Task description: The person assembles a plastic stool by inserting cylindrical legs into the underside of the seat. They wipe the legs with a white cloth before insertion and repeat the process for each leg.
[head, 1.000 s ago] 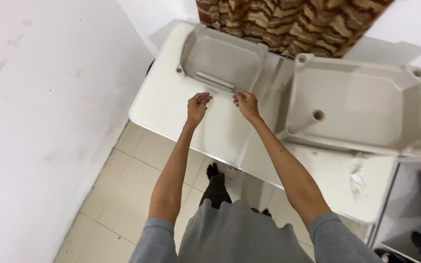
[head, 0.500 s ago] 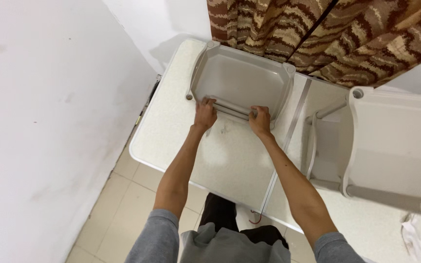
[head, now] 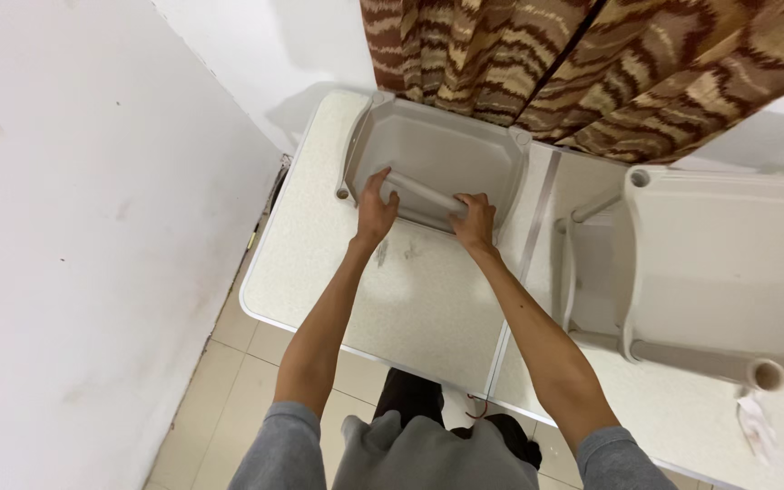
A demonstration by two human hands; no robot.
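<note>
A grey plastic stool (head: pixel 442 150) lies upside down on a white folding table (head: pixel 319 263), near the far left corner. My left hand (head: pixel 376 207) grips the left end of its front crossbar (head: pixel 424 192). My right hand (head: pixel 475 219) grips the right end of the same bar. Both arms reach forward over the tabletop. The stool's far edge touches a brown striped curtain (head: pixel 573 68).
A second grey stool (head: pixel 728 263) lies upside down on the table's right half, one leg end (head: pixel 767 374) pointing toward me. White walls stand at the left and behind. Crumpled paper (head: pixel 755 422) lies near the right front edge. Beige floor tiles show below.
Both hands have moved forward from the tabletop to the left stool and closed around its front crossbar. The view has shifted closer to the table's left half.
</note>
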